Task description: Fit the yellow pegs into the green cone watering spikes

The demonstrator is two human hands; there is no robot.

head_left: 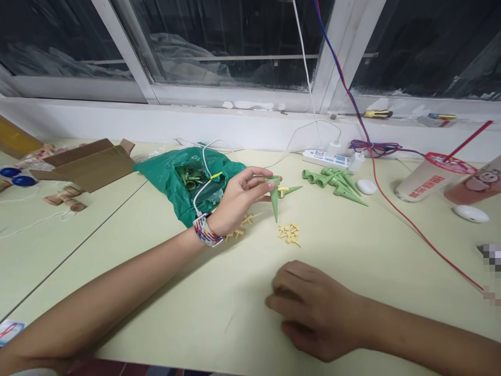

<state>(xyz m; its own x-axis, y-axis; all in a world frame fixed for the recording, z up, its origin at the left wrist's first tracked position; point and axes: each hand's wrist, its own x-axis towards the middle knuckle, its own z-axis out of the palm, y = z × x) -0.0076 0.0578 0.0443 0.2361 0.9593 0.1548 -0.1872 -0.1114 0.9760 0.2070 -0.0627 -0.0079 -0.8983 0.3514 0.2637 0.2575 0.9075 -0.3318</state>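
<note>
Green plastic spike point(274, 201) pinched tip-down in left hand point(237, 201) above desk point(203, 318); right hand point(313, 310) curled, holding nothing visible. Risk: a slack pinch drops it among small yellow pegs point(288, 234), scattering them.

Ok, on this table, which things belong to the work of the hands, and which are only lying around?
Part of the work: left hand holding a green plastic cone spike; right hand; more green spikes; small yellow plastic pieces; green plastic bag.
Just lying about: power strip; yellow-handled screwdriver; drink cup; cardboard box.
</note>
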